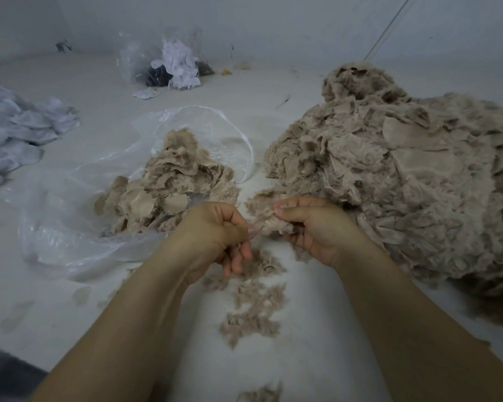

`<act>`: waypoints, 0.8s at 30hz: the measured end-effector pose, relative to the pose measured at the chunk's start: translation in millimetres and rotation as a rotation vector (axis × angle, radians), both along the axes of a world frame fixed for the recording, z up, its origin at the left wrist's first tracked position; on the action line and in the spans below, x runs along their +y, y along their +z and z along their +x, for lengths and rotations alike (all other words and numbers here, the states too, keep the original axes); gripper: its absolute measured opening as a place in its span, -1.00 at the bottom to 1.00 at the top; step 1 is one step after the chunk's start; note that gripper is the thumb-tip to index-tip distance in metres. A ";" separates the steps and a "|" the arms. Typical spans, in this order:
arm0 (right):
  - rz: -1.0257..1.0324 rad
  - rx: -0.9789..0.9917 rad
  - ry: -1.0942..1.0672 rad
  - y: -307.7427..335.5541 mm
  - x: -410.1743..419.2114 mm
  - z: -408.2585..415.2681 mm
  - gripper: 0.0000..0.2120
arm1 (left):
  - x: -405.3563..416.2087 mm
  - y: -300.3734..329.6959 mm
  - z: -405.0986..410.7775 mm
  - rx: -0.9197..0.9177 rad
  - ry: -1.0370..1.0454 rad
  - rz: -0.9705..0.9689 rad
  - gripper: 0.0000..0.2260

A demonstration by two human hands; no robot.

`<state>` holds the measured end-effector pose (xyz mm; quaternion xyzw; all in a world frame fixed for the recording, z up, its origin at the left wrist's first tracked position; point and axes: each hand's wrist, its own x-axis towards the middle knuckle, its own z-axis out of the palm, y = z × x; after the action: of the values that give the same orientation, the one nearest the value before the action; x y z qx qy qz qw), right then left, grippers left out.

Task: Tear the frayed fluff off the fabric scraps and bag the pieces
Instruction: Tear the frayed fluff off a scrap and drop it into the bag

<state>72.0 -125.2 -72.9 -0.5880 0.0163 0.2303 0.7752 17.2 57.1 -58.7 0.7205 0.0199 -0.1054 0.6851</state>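
Both forearms reach forward over the pale floor [317, 358]. The left hand [218, 233] and right hand [314, 224] each pinch one beige fabric scrap [269, 223] between thumb and curled fingers, just above a trail of torn fluff [256, 309]. A clear plastic bag [79, 227] lies open at left, holding trimmed pieces [169, 187] (some spilling over its edge). The big scrap heap [404, 175] sits right.
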 end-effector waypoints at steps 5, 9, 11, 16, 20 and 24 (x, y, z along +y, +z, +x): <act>-0.023 0.010 -0.025 0.7 0.3 -0.6 -0.85 | 3.2 0.3 -3.0 0.033 -0.060 0.002 -0.77; -0.051 0.006 -0.024 1.5 1.2 -2.2 -0.87 | 5.3 3.4 -4.2 0.058 -0.172 0.039 -0.82; -0.061 0.006 -0.030 1.7 1.1 -2.6 -0.88 | 7.7 5.8 -3.0 0.063 -0.198 0.051 -0.81; -0.001 0.066 -0.114 0.2 0.4 2.6 -0.90 | 14.5 8.0 -6.3 0.099 -0.336 0.022 -0.82; 0.001 0.039 -0.080 -3.5 1.2 2.6 -0.96 | -0.4 8.7 -8.0 0.056 -0.305 0.228 -0.72; 0.048 0.000 -0.014 -3.5 -2.1 1.5 -0.84 | -20.7 2.7 2.9 0.040 -0.004 0.254 -0.44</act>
<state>73.5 -127.3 -76.4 -0.5690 0.0150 0.2251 0.7908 20.1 36.4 -56.0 0.7993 0.0452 -0.1179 0.5875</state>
